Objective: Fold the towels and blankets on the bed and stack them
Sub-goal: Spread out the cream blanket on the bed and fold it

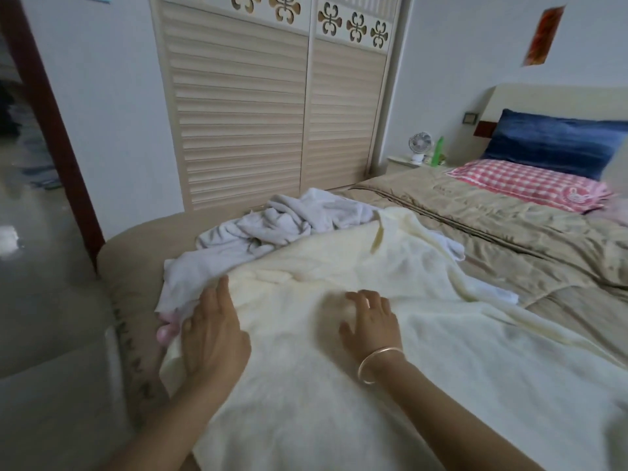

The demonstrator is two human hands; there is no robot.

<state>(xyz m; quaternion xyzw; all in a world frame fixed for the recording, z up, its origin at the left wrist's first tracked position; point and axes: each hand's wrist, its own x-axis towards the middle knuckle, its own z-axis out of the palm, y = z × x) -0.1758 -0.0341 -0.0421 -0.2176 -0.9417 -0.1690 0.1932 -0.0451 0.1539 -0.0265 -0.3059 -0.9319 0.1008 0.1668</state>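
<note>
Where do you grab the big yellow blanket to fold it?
Probably the left edge of the cream blanket, coming from the left side of the bed. It lies spread flat, so the middle offers nothing to pinch, while that edge sits free beside the left hand. The right hand rests on the cloth and could steady it.

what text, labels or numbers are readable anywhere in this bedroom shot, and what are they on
Nothing here reads clearly.
Red paper, upper right: gold marks, too blurred to read.
Green bottle on the nightstand: any label is too small to read.
Pink checked pillow: a rabbit-like emblem, no legible words.
</note>
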